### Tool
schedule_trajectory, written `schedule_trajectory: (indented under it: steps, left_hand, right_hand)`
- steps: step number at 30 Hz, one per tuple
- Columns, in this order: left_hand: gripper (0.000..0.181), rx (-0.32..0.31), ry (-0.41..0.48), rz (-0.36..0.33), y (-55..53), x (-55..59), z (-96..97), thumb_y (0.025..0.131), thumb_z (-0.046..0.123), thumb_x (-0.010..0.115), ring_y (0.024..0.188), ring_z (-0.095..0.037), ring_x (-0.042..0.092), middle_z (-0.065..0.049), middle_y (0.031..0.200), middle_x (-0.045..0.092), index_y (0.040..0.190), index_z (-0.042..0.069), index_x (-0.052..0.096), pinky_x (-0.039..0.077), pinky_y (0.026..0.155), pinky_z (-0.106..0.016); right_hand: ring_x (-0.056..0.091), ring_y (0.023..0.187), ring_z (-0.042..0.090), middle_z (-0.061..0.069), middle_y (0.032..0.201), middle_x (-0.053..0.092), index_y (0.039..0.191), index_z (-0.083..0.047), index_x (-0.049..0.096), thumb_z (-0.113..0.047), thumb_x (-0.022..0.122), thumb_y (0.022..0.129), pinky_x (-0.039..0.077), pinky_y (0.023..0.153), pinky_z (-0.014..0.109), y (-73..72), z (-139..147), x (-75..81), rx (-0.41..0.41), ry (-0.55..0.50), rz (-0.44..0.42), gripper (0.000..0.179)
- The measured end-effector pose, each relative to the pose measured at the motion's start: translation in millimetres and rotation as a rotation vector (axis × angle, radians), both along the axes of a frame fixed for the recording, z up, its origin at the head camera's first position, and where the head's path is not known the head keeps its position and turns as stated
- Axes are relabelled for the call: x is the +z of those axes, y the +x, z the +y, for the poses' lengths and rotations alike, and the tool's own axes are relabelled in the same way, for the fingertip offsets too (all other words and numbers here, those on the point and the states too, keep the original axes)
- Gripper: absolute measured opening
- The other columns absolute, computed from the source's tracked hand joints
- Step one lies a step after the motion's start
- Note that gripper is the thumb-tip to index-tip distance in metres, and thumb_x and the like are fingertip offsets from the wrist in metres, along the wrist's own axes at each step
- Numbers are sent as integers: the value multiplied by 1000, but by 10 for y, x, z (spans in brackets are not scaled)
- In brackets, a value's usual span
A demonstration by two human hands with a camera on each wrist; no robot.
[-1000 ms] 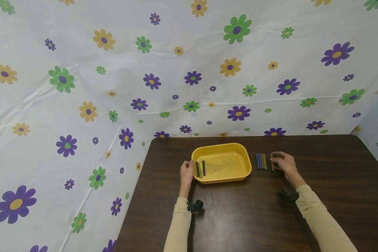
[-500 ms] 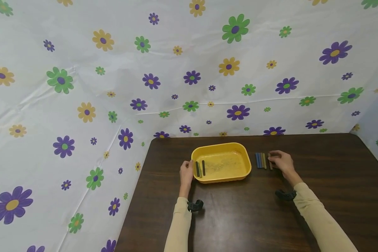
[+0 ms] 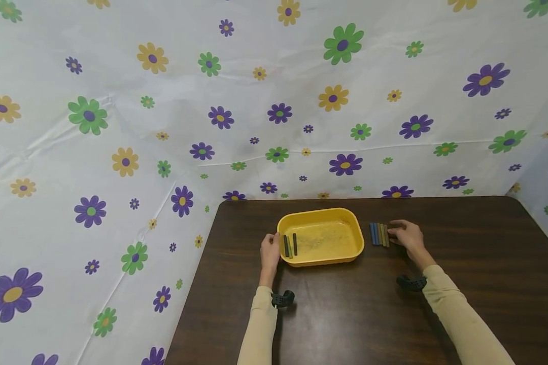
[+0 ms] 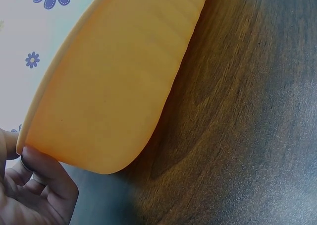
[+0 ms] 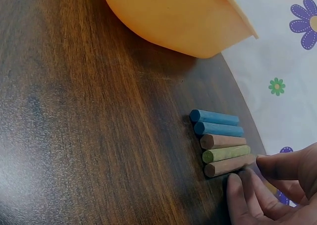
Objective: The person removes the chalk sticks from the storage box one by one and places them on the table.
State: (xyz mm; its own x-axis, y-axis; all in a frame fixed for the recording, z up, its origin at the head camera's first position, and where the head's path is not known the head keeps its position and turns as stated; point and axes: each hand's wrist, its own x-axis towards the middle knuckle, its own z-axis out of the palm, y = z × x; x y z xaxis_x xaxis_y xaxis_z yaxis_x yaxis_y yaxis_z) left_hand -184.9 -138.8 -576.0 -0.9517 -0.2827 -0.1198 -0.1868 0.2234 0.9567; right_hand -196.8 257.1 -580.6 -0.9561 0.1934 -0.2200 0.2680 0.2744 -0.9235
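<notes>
"White wall covering (image 3: 173, 86) took up the left, didn't it?"

"It did, dotted with purple, green and yellow flowers, and it ran on behind the dark wood-grain counter (image 3: 338, 324)."

"What came next?"

"A cream left sleeve (image 3: 258, 324), then the left hand (image 3: 270, 252), with a dark left wrist device (image 3: 283, 299) just below it. The thumb and fingers pinched the left rim of the yellow tray (image 3: 329, 238), which sat toward the back of the counter."

"Did the tray hold anything?"

"3 slim sticks near its left end, lying roughly front to back: the left dark stick (image 3: 286, 246), the green stick (image 3: 289, 247) just beside it, then the right dark stick (image 3: 295, 244), a little apart."

"And right of the tray?"

"5 sticks in a row on the counter, near the tray but clear of it. From the left: the outer blue stick (image 5: 216, 118), the inner blue stick (image 5: 221, 129), the inner brown stick (image 5: 225, 141), the yellow-green stick (image 5: 228, 153) and the end brown stick (image 5: 228, 166). They lay side by side, very close together."

"Where was the right hand (image 3: 407, 237)?"

"Just right of the row, nearly closed, its thumb and fingertips at the far end of the end brown stick, pinching it."

"Farthest right?"

"A dark right wrist device (image 3: 410, 283) and the cream right sleeve (image 3: 463, 317)."
</notes>
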Motion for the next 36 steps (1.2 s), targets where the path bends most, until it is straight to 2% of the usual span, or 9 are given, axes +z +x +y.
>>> schedule_trajectory:
  steps: [4, 16, 25, 33, 36]
  left_hand:
    - [32, 8, -5, 6, 10, -10, -8, 111, 26, 53, 56, -13, 42, -2, 71, 44, 104, -4, 61, 39, 53, -27]
    - [31, 12, -1, -5, 29, -28, -24, 110, 27, 54, 55, -13, 42, -2, 70, 44, 103, -3, 62, 39, 53, -27]
    - [34, 0, 3, 22, 24, -5, -28, 110, 28, 54, 53, -13, 41, -1, 67, 43, 104, -5, 61, 38, 52, -27]
    - [34, -2, 3, 12, 17, -10, -9, 111, 28, 53, 54, -13, 42, -2, 70, 45, 107, -4, 62, 39, 52, -27]
    - [34, -2, -4, 15, 21, -20, -4, 111, 28, 53, 55, -13, 42, -2, 70, 44, 105, -4, 62, 38, 53, -27]
  right_hand:
    - [60, 80, -4, 24, 118, 67, 142, 15, 49, -3, 58, 103, 59, 75, 26, 17, -24, -6, -5, -18, 2, 43]
    - [60, 86, -1, 34, 136, 55, 144, 14, 47, -10, 49, 109, 59, 80, 27, 59, -87, 15, -46, -44, -8, 43]
    - [63, 97, 7, 34, 140, 52, 146, 13, 45, -17, 43, 112, 58, 87, 31, 73, -198, 174, -30, -72, 36, 46]
    - [64, 101, 13, 32, 136, 55, 146, 11, 46, -22, 42, 113, 57, 85, 29, 60, -312, 314, 6, -63, 61, 47]
    - [64, 105, 20, 32, 135, 57, 145, 11, 47, -21, 43, 112, 57, 86, 28, 50, -382, 360, 21, -41, 69, 46]
